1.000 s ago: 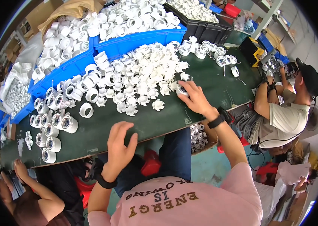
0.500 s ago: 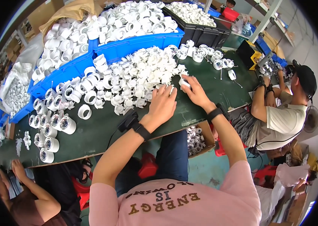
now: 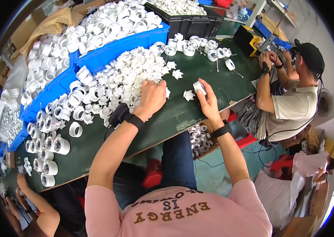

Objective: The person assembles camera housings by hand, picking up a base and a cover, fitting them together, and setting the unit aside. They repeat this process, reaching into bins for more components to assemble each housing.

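Note:
My right hand [image 3: 209,103] is closed on a short white plastic ring [image 3: 199,87], held between thumb and fingers above the green table. My left hand [image 3: 152,96] rests at the near right edge of a heap of small white clawed plastic pieces [image 3: 135,67]. Its fingers are curled down, and what they hold, if anything, is hidden. Between the two hands a single white clawed piece [image 3: 188,95] lies on the table, and another [image 3: 177,74] sits a bit farther back.
Blue bins [image 3: 115,45] of white rings and a black crate [image 3: 192,23] stand behind the heap. Assembled white cylinders [image 3: 61,145] stand at left, others [image 3: 188,50] at the back right. A co-worker [image 3: 293,87] sits at right; another person's arm [image 3: 36,199] reaches in at lower left.
My hands have moved apart. The right has drawn away from the heap and tipped the white ring up; the left has curled its fingers at the heap. The whole view has shifted.

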`<state>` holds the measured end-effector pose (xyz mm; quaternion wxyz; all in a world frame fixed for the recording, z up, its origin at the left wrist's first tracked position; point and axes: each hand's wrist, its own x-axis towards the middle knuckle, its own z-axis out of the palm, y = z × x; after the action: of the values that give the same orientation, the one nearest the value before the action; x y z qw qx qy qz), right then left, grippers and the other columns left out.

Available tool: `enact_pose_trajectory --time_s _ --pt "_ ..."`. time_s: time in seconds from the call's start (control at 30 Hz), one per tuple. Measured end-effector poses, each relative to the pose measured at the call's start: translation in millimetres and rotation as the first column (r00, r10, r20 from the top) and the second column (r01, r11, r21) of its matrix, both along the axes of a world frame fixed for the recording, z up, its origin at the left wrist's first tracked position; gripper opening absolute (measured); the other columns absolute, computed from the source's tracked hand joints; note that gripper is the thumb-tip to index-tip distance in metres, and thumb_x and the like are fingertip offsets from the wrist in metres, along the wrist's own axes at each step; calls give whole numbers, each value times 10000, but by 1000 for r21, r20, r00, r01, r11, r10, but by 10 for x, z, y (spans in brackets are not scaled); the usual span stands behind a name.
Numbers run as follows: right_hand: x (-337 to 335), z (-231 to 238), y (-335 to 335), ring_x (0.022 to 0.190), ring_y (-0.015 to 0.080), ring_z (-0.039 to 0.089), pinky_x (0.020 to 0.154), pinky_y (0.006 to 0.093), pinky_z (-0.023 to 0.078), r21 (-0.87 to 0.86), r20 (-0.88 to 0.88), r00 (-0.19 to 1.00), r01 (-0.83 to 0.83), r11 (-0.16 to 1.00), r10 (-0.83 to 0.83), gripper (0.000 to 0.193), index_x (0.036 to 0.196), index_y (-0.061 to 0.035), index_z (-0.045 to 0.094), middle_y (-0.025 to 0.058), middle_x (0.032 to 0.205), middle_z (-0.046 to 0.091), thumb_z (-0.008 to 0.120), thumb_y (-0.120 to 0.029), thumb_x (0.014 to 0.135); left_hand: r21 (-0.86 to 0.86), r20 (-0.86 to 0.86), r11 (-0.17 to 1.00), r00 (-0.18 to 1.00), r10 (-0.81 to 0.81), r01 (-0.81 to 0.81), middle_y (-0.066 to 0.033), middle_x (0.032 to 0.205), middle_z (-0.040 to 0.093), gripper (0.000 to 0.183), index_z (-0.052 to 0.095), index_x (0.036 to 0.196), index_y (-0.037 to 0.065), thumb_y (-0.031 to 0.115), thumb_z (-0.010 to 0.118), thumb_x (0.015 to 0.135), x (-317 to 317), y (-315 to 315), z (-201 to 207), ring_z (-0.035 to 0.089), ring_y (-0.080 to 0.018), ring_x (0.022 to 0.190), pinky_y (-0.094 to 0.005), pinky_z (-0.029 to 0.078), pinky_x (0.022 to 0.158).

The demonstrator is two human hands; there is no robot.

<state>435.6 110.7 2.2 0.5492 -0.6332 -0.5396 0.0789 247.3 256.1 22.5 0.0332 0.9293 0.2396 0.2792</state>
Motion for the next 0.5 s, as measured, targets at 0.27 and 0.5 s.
enact_pose_trajectory --time_s 0.27,0.5 --pt "21 -24 -4 956 118 546 837 255 453 47 -173 985 25 999 -17 434 1360 -40 447 59 1099 578 495 -266 993 -5 197 963 945 -262 268 -54 956 544 240 617 982 79 170 674 767 307 -345 101 516 -259 920 -399 398 754" --pt "35 -31 30 905 121 521 811 261 449 99 -347 937 13 995 23 413 1336 -21 462 71 1100 560 519 -228 983 -89 249 979 955 -158 185 -108 752 588 107 602 808 59 158 643 801 671 -421 -107 581 -294 729 -416 460 641"
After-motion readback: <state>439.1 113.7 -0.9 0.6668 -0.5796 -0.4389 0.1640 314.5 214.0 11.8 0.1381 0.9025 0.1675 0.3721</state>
